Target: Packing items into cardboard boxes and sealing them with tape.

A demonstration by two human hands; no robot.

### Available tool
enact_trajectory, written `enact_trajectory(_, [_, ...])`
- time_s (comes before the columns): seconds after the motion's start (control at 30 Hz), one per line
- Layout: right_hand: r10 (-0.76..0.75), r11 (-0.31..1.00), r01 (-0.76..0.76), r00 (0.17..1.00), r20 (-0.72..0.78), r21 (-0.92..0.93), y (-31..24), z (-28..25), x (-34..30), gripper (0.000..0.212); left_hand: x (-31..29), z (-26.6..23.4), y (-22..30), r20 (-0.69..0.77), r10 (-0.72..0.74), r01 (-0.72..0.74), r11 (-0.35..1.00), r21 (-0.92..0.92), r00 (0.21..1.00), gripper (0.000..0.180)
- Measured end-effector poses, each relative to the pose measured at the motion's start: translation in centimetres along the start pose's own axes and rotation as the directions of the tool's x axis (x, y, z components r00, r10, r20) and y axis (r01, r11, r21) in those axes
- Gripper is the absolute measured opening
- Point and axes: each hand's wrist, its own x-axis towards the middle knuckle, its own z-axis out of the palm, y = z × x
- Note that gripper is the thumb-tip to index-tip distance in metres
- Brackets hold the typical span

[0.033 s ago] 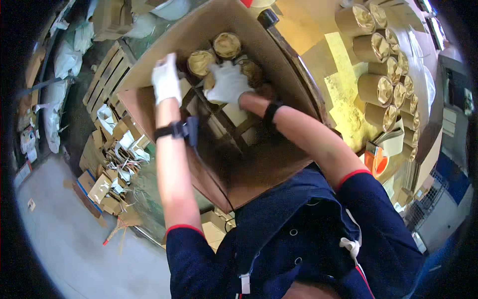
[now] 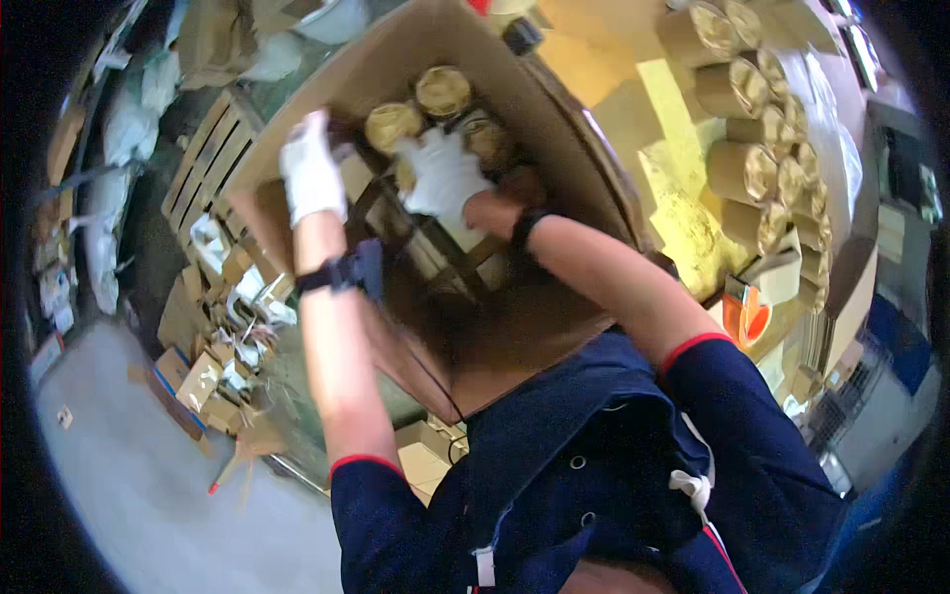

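Note:
A large open cardboard box [image 2: 534, 109] stands in front of me, with a cardboard grid divider [image 2: 465, 267] inside. Several brown paper-wrapped cylinders sit in its far cells, among them a far cylinder [image 2: 442, 91], a left cylinder [image 2: 393, 127] and a right cylinder [image 2: 487, 142]. My right hand [image 2: 445, 176], in a white glove, reaches into the box with fingers spread over another wrapped cylinder [image 2: 406, 178], partly hidden beneath it. Along the box's left wall is my left hand [image 2: 313, 176], also white-gloved; motion blur hides how its fingers lie.
Many similar paper-wrapped cylinders [image 2: 740, 173] lie stacked at the right on a yellowish surface [image 2: 683, 218]. Nearby is an orange tape dispenser [image 2: 744, 319]. To the left are a wooden pallet [image 2: 210, 153] and a heap of cardboard scraps [image 2: 223, 371] on the floor.
My left hand has shifted a little left and nearer to me. My right hand has settled slightly lower, its fingers still spread over the cylinder. The whole view has shifted slightly.

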Motion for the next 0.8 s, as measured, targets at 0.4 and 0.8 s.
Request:
enact_trajectory(0.4, [-0.379, 0.903, 0.371, 0.925, -0.007, 0.217, 3.7, -8.1, -11.2, 0.037, -21.0, 6.2, 13.3, 0.428, 0.309, -0.252, 0.95, -0.185, 0.849, 0.042])
enact_trajectory(0.8, [0.515, 0.793, -0.603, 0.589, -0.623, 0.085, 28.9, -19.3, -31.1, 0.08, -33.1, 27.1, 11.8, 0.922, 0.265, -0.917, 0.357, 0.178, 0.283, 0.057])
